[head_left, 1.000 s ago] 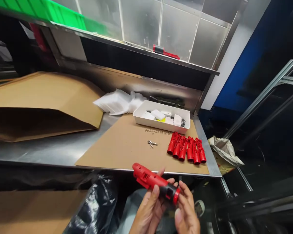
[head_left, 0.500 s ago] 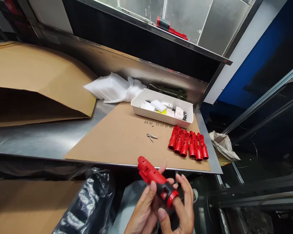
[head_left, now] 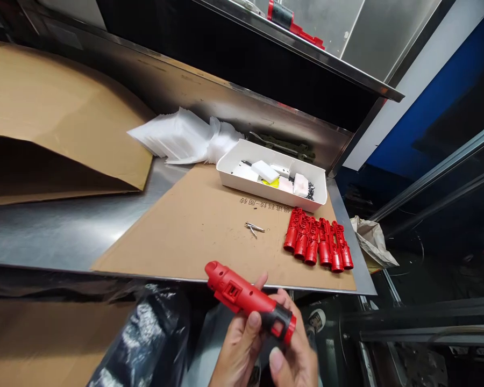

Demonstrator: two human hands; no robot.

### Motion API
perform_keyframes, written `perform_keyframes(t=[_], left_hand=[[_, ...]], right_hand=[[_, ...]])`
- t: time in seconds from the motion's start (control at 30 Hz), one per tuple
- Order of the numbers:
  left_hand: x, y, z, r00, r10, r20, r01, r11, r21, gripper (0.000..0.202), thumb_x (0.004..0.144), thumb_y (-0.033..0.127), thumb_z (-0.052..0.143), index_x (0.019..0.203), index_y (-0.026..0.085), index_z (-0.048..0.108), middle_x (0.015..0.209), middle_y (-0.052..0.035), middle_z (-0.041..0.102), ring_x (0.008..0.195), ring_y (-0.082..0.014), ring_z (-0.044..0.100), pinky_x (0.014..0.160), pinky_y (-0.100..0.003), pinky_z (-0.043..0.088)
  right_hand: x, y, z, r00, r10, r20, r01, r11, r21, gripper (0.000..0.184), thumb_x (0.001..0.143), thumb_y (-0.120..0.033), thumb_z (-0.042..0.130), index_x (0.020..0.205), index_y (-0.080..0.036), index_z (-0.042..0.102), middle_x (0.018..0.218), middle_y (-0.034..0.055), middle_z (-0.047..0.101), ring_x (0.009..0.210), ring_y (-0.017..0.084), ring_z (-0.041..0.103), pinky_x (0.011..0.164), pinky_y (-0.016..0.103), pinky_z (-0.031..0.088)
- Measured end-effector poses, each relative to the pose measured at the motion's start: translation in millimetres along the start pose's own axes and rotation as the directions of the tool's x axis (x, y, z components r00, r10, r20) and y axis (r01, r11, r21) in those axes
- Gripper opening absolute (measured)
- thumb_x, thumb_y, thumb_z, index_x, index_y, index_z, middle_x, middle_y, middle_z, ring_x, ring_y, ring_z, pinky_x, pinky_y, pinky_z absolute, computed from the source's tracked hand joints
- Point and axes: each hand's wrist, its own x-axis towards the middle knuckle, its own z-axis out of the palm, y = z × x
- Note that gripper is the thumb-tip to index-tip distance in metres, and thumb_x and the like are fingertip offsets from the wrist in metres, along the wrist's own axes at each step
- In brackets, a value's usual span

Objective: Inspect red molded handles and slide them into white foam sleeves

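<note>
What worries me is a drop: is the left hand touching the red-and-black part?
Touching. The head view shows the left hand gripping the red-and-black part, thumb against its near side.

The left bare hand and the right bare hand have slim fingers; both thumbs show short, smooth nails. A plain, pale grey-blue cloth, seemingly of the trousers, is partly visible. One rounded, white-and-dark shoe is apparently the person's own.
</note>
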Motion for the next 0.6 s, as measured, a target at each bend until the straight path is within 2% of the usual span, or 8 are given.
perform_keyframes(t=[0.07,0.17,0.33,0.43,0.53,0.6], left_hand=[[0.7,4.4,1.0,1.000,-0.030,-0.010,0.030,0.999,-0.014,0.091,0.072,0.048,0.079,0.148,0.026,0.034,0.111,-0.0077,0.074,0.117,-0.0282,0.061,0.103,-0.036,0.044],[1.7,12.5,2.6,0.996,-0.081,-0.029,0.081,0.996,-0.023,0.087,0.077,0.048,0.075,0.149,0.022,0.033,0.112,-0.0109,0.074,0.119,-0.0295,0.060,0.101,-0.037,0.046],[7.4,24.4,0.0,0.993,-0.110,-0.041,0.108,0.993,-0.046,0.078,0.080,0.049,0.071,0.145,0.019,0.039,0.112,-0.0125,0.073,0.119,-0.0303,0.059,0.101,-0.038,0.045],[12.0,28.9,-2.7,0.994,-0.086,-0.060,0.086,0.996,-0.016,0.078,0.080,0.050,0.069,0.145,0.020,0.039,0.108,-0.0116,0.074,0.113,-0.0298,0.063,0.100,-0.040,0.046],[15.9,34.7,-4.2,0.995,-0.072,-0.075,0.073,0.997,0.016,0.082,0.077,0.054,0.071,0.146,0.022,0.038,0.099,-0.0095,0.075,0.103,-0.0295,0.066,0.096,-0.041,0.048],[17.5,43.2,-4.4,0.991,0.044,-0.127,-0.023,0.987,0.157,0.076,0.070,0.056,0.076,0.136,0.024,0.053,0.101,-0.0087,0.074,0.099,-0.0302,0.066,0.095,-0.041,0.048]], right_hand=[[1.3,6.4,1.9,0.993,-0.115,-0.019,0.111,0.980,-0.164,0.037,0.090,-0.051,0.055,0.119,-0.032,0.067,0.145,0.0050,0.051,0.136,0.031,0.043,0.108,0.045,0.041],[7.7,13.1,2.7,0.961,-0.275,0.015,0.260,0.888,-0.380,0.034,0.093,-0.048,0.051,0.120,-0.032,0.065,0.143,0.0043,0.049,0.133,0.030,0.045,0.106,0.045,0.041],[24.6,16.3,3.7,0.880,-0.444,0.166,0.460,0.716,-0.524,0.023,0.097,-0.038,0.045,0.114,-0.031,0.060,0.136,0.0043,0.049,0.132,0.030,0.044,0.104,0.051,0.041],[27.4,19.2,6.1,0.859,-0.470,0.205,0.498,0.670,-0.551,0.026,0.098,-0.040,0.041,0.115,-0.031,0.059,0.135,0.0056,0.049,0.131,0.031,0.045,0.106,0.056,0.037],[27.2,21.5,-0.4,0.858,-0.486,0.165,0.498,0.706,-0.504,0.030,0.098,-0.044,0.039,0.116,-0.028,0.057,0.136,0.0083,0.049,0.129,0.032,0.047,0.103,0.056,0.040],[33.1,19.3,-10.9,0.867,-0.481,0.133,0.475,0.715,-0.513,0.029,0.097,-0.042,0.042,0.117,-0.025,0.055,0.132,0.0108,0.053,0.123,0.029,0.053,0.096,0.047,0.047]])
